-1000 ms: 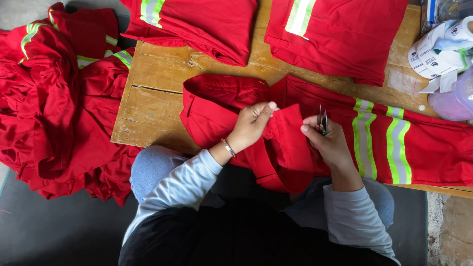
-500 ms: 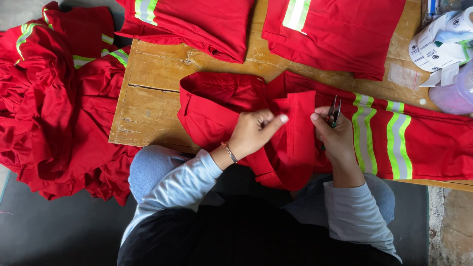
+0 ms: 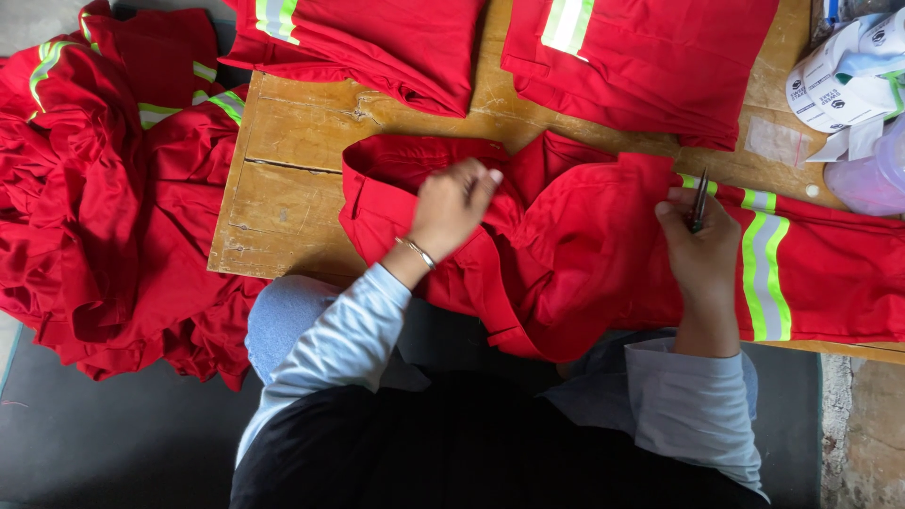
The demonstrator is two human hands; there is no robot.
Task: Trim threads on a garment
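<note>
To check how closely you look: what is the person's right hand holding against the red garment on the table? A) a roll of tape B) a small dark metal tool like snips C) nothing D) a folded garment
B: the right hand grips a thin dark metal tool, its tips rising above the fingers, over the red garment.
</note>
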